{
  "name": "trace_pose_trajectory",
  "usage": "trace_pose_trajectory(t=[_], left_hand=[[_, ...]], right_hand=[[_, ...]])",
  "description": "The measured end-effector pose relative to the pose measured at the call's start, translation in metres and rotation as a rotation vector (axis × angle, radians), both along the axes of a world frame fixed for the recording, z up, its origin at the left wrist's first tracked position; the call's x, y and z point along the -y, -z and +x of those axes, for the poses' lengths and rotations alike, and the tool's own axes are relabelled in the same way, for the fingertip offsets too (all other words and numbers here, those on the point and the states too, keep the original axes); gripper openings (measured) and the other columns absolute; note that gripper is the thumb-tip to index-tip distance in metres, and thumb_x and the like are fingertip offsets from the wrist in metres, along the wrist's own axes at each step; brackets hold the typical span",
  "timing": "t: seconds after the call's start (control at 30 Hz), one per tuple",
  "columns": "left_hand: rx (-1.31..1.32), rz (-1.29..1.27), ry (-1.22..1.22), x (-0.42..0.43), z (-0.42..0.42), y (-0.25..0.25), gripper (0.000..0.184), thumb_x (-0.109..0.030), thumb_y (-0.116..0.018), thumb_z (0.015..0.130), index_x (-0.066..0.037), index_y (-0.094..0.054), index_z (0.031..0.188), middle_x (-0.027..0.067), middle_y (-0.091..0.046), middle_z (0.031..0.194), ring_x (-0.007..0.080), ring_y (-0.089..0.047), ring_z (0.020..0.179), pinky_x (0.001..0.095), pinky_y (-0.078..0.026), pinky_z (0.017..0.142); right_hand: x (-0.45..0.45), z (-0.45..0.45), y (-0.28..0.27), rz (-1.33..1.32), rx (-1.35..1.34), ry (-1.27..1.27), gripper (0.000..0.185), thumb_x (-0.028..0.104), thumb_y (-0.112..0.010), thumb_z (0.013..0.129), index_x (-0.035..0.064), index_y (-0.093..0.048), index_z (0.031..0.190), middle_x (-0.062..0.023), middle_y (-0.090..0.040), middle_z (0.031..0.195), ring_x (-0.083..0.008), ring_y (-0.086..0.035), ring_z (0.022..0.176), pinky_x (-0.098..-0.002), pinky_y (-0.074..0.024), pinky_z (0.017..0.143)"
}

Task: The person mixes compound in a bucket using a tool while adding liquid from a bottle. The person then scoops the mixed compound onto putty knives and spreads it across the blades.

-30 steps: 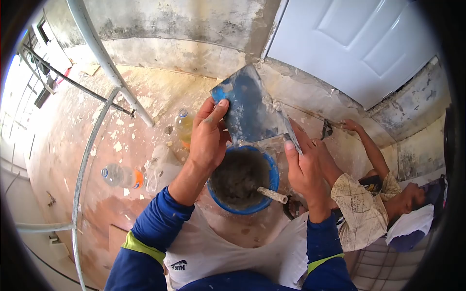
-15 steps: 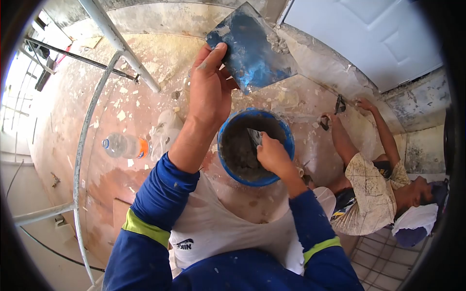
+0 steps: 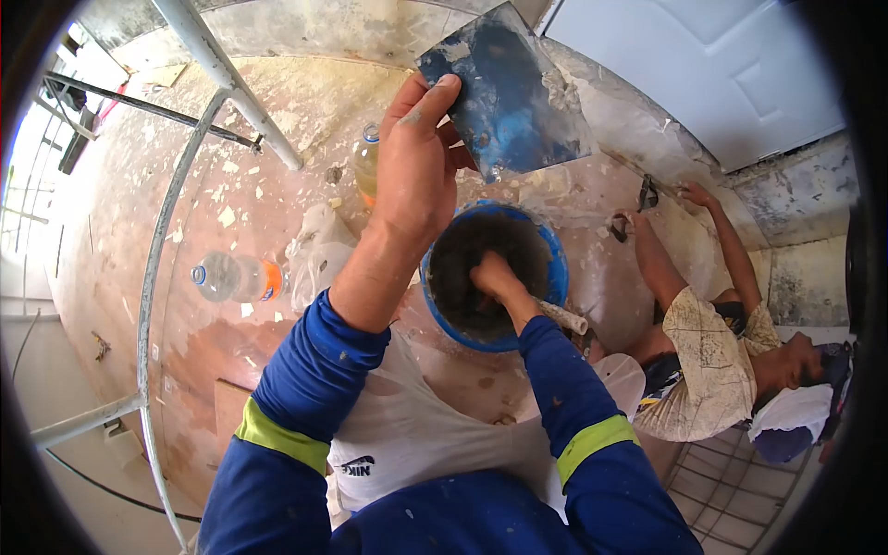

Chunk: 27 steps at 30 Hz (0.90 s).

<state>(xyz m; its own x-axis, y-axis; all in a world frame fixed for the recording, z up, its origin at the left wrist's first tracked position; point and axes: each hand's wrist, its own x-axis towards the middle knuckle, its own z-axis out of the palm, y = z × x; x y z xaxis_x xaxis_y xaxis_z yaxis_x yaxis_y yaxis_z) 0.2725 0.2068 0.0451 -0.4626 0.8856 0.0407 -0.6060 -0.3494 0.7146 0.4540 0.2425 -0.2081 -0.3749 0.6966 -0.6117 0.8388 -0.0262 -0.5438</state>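
Note:
My left hand [image 3: 421, 139] is closed on the edge of a square blue plate [image 3: 509, 97], thumb on top, holding it tilted above and beyond the bucket. Grey mortar smears its surface, thicker along the far right edge. My right hand [image 3: 498, 277] reaches down inside a blue bucket [image 3: 555, 305] of grey mortar, with its fingers curled. The small trowel seen in that hand a moment earlier is now hidden in the bucket's shadow and mortar.
A co-worker [image 3: 712, 361] sits low at the right, arms stretched toward the wall base. Metal scaffold poles [image 3: 171, 203] rise at the left. A clear bottle [image 3: 236, 277] lies on the paint-flecked floor, near a whitish plastic bag [image 3: 319, 254]. Another bottle [image 3: 366, 166] stands behind my left wrist.
My right hand has pushed deeper into the bucket, and the trowel blade has gone out of sight. The left hand and its plate have shifted slightly right.

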Motion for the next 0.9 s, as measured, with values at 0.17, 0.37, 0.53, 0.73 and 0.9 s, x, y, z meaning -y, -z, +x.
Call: trace_pose_trajectory(t=[0.17, 0.37, 0.53, 0.73, 0.9], left_hand=[[-0.005, -0.023, -0.001, 0.000, 0.002, 0.000, 0.012, -0.020, -0.055, 0.103, -0.010, -0.060, 0.108, 0.0001, -0.067, 0.099, 0.0102, -0.066, 0.084, 0.0291, -0.056, 0.069], [-0.044, -0.071, -0.003, 0.001, 0.005, -0.001, 0.018, -0.021, -0.053, 0.103, -0.009, -0.061, 0.114, 0.0008, -0.068, 0.101, 0.0111, -0.066, 0.085, 0.0292, -0.056, 0.069], [-0.074, -0.112, -0.001, -0.002, 0.007, 0.001, 0.019, -0.021, -0.052, 0.103, -0.009, -0.061, 0.116, 0.0015, -0.067, 0.103, 0.0127, -0.066, 0.088, 0.0305, -0.055, 0.073], [-0.013, -0.130, -0.052, -0.011, 0.005, 0.004, 0.016, -0.018, -0.054, 0.103, -0.010, -0.062, 0.113, 0.0012, -0.068, 0.099, 0.0123, -0.067, 0.080, 0.0279, -0.054, 0.058], [-0.020, -0.198, -0.064, -0.013, -0.007, 0.007, 0.018, -0.021, -0.050, 0.103, -0.011, -0.058, 0.115, 0.0010, -0.065, 0.100, 0.0145, -0.065, 0.085, 0.0327, -0.053, 0.065]], right_hand=[[0.005, -0.011, -0.031, -0.135, -0.016, -0.055, 0.051, 0.009, -0.056, 0.084, -0.0037, -0.058, 0.134, -0.0293, -0.066, 0.122, -0.0454, -0.069, 0.103, -0.0502, -0.0630, 0.076], [-0.016, -0.002, 0.024, -0.179, -0.110, -0.123, 0.053, 0.013, -0.057, 0.086, 0.0052, -0.059, 0.139, -0.0205, -0.068, 0.122, -0.0362, -0.068, 0.106, -0.0474, -0.0570, 0.079], [-0.021, -0.005, -0.021, -0.385, -0.175, -0.108, 0.050, 0.013, -0.063, 0.090, 0.0025, -0.059, 0.139, -0.0132, -0.067, 0.128, -0.0271, -0.062, 0.117, -0.0368, -0.0512, 0.094], [-0.007, 0.030, -0.061, -0.293, -0.442, -0.012, 0.043, 0.011, -0.062, 0.096, 0.0009, -0.057, 0.138, -0.0100, -0.067, 0.126, -0.0190, -0.058, 0.117, -0.0323, -0.0435, 0.103], [0.017, 0.068, -0.129, 0.056, -0.722, 0.158, 0.038, 0.013, -0.061, 0.098, -0.0014, -0.057, 0.134, -0.0115, -0.068, 0.118, -0.0177, -0.061, 0.106, -0.0330, -0.0480, 0.094]])
